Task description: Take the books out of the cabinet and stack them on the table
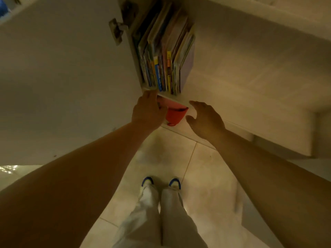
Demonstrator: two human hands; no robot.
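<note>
Below the packed upper shelf [165, 56], we grip a red book [174, 114] at frame centre with our left hand [146, 111]; our spread, empty right hand [204, 119] should brace its opposite edge.

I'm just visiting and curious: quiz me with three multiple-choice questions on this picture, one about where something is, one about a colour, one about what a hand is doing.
1. Where do the upright books stand?
A. on the floor
B. on a cabinet shelf above the hands
C. on a table

2. What colour is the book between the hands?
A. red and pink
B. green
C. black

3. What is the right hand doing?
A. gripping a book
B. making a fist
C. open, holding nothing

Answers:
1. B, their spines line the shelf over the hands.
2. A, its cover shows red and pink.
3. C, its fingers are spread beside the book; the left hand is the one touching it.
</note>
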